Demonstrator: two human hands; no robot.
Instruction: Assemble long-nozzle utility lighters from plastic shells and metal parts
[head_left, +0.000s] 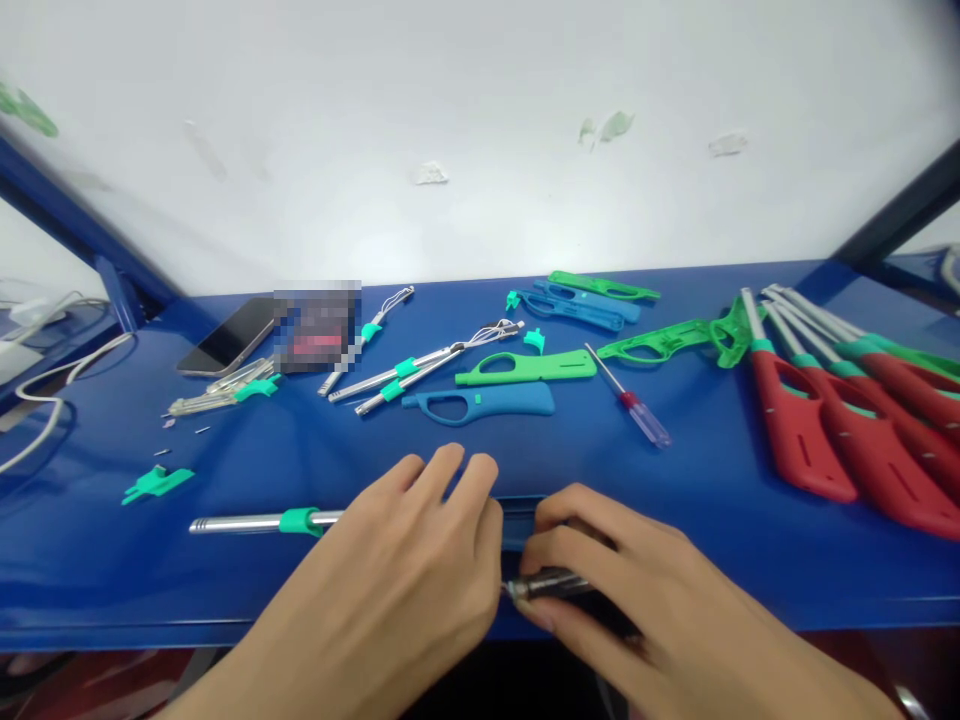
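My left hand [427, 560] is closed near the front edge of the table, its knuckles up and its fingertips hidden. What it grips, if anything, cannot be seen. A silver metal tube [240, 523] with a green collar [301, 521] reaches out to the left from under this hand. My right hand [622, 580] pinches a dark cylindrical piece [555, 583] with a shiny end, pointing at my left hand. Between the hands, partly covered, lies a blue plastic casing [523, 522].
Behind my hands lie a blue lighter shell [517, 401], a green lighter shell [555, 367], a screwdriver [634, 400] and several metal tubes [405, 375] with wires. Red gas lighters [814, 440] crowd the right. A phone [229, 338] and a green clip [157, 482] are left.
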